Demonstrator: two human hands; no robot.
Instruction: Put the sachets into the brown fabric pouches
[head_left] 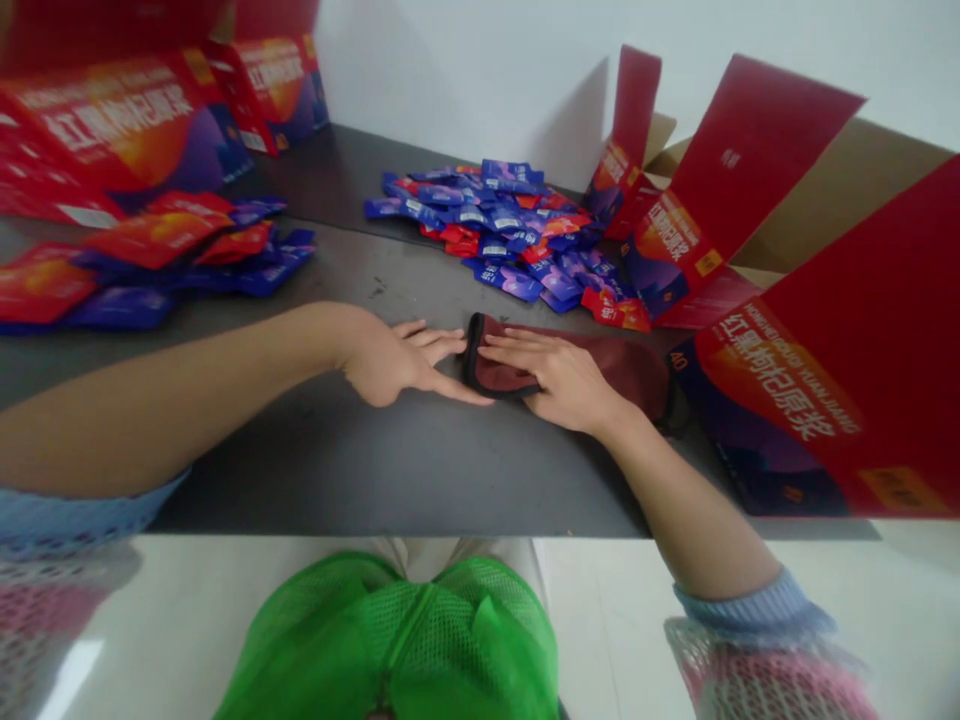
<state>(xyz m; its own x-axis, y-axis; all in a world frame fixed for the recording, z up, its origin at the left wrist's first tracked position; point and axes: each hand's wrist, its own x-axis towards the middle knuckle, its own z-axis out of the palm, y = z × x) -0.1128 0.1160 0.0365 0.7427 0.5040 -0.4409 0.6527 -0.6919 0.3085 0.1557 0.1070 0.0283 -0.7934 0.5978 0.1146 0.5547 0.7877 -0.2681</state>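
On the grey table lies a dark maroon cloth pouch [630, 372] with black edging at its left end. My right hand [559, 375] rests flat on top of it, fingers stretched to the left and lying together over the cloth. Just off the pouch's left end is my left hand [397, 362]. Its thumb and fingers are spread, with the tips at or close to the black edge. Whether they touch the edge I cannot tell. Part of the pouch is hidden under my right hand.
A heap of blue and red sachets [502, 225] lies behind the pouch. More and larger-looking sachets [150, 265] lie at left, before printed red boxes [135, 130]. Open red cartons [802, 390] with raised flaps stand at right. The table's front edge [450, 535] runs near my body.
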